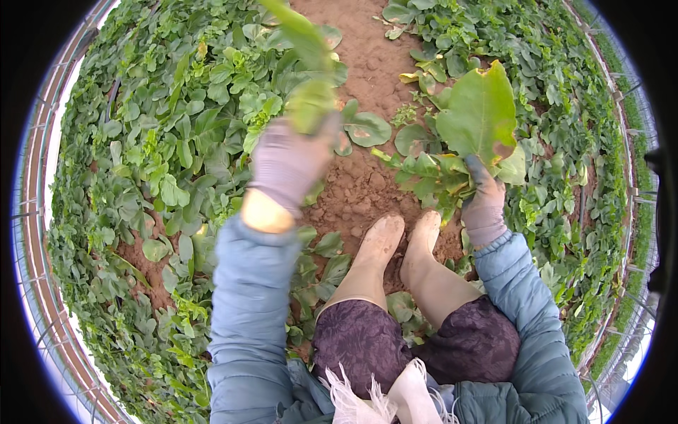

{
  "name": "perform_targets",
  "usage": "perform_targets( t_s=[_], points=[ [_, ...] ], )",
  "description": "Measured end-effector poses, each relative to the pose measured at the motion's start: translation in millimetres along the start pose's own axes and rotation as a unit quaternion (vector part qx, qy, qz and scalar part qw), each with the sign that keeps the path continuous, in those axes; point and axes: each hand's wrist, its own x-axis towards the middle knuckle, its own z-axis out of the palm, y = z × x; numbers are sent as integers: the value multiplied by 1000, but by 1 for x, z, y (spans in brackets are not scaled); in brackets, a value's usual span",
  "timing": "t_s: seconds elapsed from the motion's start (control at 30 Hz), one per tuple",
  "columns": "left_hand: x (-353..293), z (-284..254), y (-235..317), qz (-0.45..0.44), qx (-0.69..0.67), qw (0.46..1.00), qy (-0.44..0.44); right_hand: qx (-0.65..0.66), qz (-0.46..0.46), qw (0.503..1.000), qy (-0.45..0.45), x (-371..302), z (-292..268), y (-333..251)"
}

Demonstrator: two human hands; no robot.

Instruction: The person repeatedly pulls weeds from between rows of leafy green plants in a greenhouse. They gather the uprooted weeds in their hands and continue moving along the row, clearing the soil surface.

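Observation:
My left hand [293, 162], in a grey glove with a dark fingertip area, is closed and smeared by motion. A long green leaf [304, 39], also blurred, sticks up from its fingers. On the right, my gloved right hand [486, 205] grips a bunch of leaves with the thumb laid over the stems. The biggest leaf [477, 113] in that bunch is broad and light green, with yellowed edges and brown patches. Smaller leaves [427, 169] hang out to its left, above my boots. The fingers under the bunch are mostly hidden.
Low leafy plants [191, 141] grow thickly on the left, and more plants [565, 177] fill the right side. Between them runs a strip of reddish-brown soil [371, 71]. My light muddy boots [385, 237] stand on it, close to plants. Curved rails [35, 191] edge the view.

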Motion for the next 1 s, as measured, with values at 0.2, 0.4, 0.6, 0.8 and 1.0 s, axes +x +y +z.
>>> perform_targets(
  t_s=[0.2, 0.4, 0.6, 0.8, 1.0],
  points=[
    [-41, 97, 92, -5, 110, 967, -228, 130, 64, 974, -173, 8, -13, 23],
    [-66, 121, 97, 60, 97, 958, -262, 44, 165, 969, -176, 9, -29, 37],
    [-80, 106, 100, 216, 99, 951, -199, 32, 177, 969, -170, 8, -24, 2],
    [-128, 76, 26, 173, -239, 955, -5, -71, -93, 991, -68, 4, -44, -73],
    [-233, -29, -154, -217, 10, 976, -11, 6, -194, 981, -4, -25, -120, -144]
  ],
)
